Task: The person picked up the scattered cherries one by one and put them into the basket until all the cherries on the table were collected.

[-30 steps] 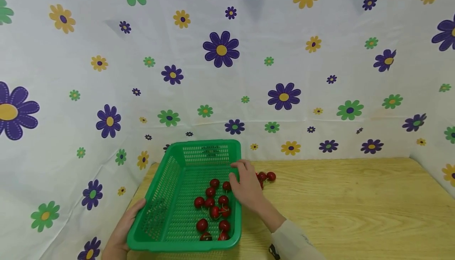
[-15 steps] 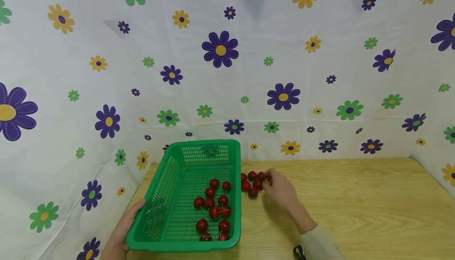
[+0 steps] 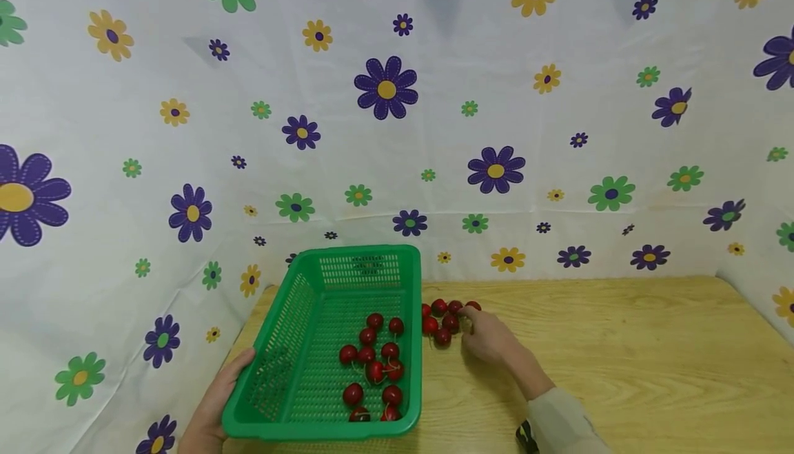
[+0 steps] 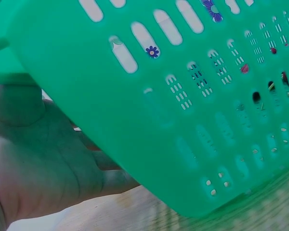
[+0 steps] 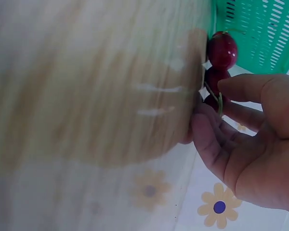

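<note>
My left hand (image 3: 214, 399) grips the left side of a green plastic basket (image 3: 322, 429), thumb at the rim and fingers along the outer wall. In the left wrist view that hand (image 4: 48, 149) lies beside the slotted wall. Several dark red cherries (image 3: 375, 371) with thin stems lie inside the basket, mostly toward its right side. My right hand (image 3: 493, 342) is at a small cluster of cherries (image 3: 443, 337) on the table, its index finger stretched toward one. From the right wrist, fingertips show right at a cherry (image 5: 216, 77) and a green stem (image 5: 220, 103).
The wooden table (image 3: 595, 357) reaches out to the right of the basket. Behind and to the left hangs a white flower-print cloth (image 3: 446, 130). The basket's right wall stands close to the loose cherries.
My right hand has moved from over the basket's right rim to the cherries on the table, uncovering them; its index finger has since straightened. The left hand and basket have stayed put.
</note>
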Demonstrator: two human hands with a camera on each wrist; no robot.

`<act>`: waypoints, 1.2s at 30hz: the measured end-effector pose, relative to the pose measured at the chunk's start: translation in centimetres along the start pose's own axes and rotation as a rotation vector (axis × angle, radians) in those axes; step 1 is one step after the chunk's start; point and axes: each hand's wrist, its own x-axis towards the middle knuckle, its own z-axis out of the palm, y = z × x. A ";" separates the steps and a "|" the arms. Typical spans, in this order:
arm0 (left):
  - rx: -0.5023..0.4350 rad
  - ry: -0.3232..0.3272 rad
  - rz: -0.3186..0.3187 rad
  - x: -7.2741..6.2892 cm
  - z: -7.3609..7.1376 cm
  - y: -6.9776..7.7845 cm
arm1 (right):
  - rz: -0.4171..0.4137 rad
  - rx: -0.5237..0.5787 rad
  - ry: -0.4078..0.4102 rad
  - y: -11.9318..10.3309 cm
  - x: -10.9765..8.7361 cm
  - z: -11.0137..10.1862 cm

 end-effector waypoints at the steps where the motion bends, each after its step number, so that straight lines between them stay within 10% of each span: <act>1: 0.001 0.003 -0.003 0.0 0.0 0.0 | -0.007 -0.009 0.002 0.0 0.1 0.1; 22: -0.020 0.004 0.002 0.0 0.0 0.0 | 0.047 0.039 0.078 -0.2 0.3 -0.3; 30: -0.024 -0.005 0.015 0.1 0.0 -0.1 | 0.030 0.162 0.253 -0.6 -0.3 -1.5; 36: 0.040 0.030 0.036 0.2 0.3 -0.3 | -0.084 0.350 0.473 -4.9 -0.8 -2.5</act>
